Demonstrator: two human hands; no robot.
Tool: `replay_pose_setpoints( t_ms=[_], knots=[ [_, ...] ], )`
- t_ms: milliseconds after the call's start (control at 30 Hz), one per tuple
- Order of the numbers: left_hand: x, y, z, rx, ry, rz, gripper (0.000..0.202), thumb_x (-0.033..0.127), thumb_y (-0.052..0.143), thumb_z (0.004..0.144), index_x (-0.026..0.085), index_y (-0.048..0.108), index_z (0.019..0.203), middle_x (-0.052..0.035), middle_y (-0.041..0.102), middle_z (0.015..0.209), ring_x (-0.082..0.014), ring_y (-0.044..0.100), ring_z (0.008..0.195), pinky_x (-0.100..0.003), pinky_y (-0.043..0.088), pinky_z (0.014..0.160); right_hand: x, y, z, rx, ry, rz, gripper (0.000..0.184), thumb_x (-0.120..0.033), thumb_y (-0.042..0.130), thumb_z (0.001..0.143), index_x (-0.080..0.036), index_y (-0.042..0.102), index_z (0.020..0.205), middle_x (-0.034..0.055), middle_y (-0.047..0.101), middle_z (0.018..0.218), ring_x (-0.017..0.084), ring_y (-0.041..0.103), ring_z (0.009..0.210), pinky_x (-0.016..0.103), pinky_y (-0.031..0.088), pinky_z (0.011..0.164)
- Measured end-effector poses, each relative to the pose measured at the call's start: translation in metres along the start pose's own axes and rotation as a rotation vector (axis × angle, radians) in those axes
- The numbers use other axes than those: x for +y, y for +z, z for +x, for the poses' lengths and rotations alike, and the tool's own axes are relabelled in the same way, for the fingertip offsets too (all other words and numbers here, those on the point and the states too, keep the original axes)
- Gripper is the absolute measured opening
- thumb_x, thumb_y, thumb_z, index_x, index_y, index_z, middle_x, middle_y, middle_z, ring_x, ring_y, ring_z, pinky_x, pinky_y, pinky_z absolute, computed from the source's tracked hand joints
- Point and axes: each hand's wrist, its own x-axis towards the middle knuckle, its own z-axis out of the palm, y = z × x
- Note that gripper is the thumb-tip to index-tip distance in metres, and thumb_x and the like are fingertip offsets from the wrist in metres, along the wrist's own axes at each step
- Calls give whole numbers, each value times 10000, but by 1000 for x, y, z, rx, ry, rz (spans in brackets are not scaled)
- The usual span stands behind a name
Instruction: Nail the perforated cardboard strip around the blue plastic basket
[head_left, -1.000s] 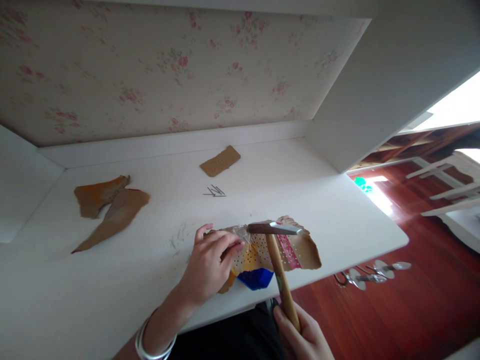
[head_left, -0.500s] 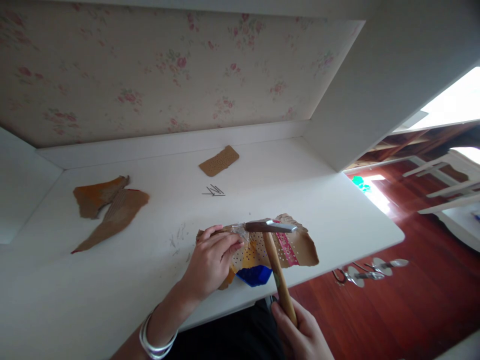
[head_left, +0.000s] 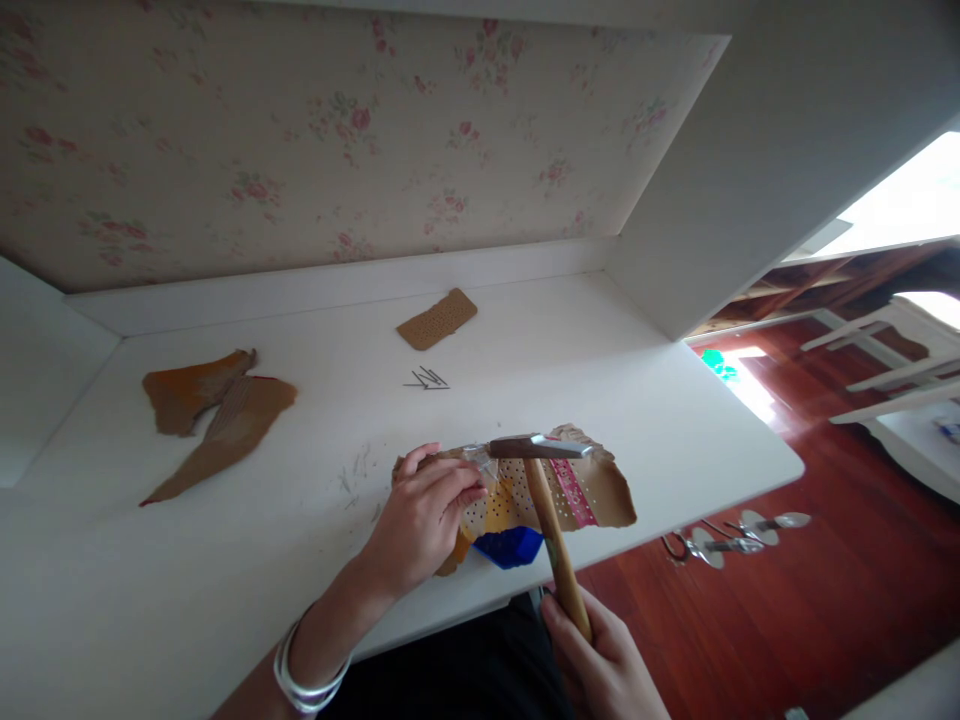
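Note:
My right hand [head_left: 600, 645] is wrapped round the wooden handle of a hammer [head_left: 556, 545]. The steel head lies level over a torn piece of cardboard [head_left: 619, 495] with many punched holes and a pink strip. On the cardboard's left part rests my left hand [head_left: 420, 520], thumb and forefinger pinched together close to the hammer head. What is between those fingertips, if anything, is hidden. A scrap of clear tape [head_left: 478, 456] shows just beyond them. Beneath the cardboard's near edge a blue plastic object [head_left: 510, 548] sticks out.
Several loose nails [head_left: 427, 379] lie beyond the cardboard on the white desk [head_left: 315, 600]. Farther back is a small holed cardboard piece [head_left: 437, 320]. Torn cardboard scraps [head_left: 225, 430] lie at the left. A lamp fitting [head_left: 720, 545] is on the red floor, right of the desk edge.
The view has shifted very slightly. Both hands, the hammer and the cardboard keep nearly the same places relative to each other.

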Motion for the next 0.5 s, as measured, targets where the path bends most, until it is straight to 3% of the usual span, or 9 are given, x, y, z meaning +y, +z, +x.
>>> replay_pose_setpoints(
  t_ms=[500],
  knots=[
    [-2,2,-2,-16,56,39,185,71,576,897,239,638,942,11,747,943,-162,691,946,-428,305,1066,0,1,1,-7,-26,-69,526,-710,646,735,-201,511,744,-117,249,505,39,191,403,185,133,347]
  ],
)
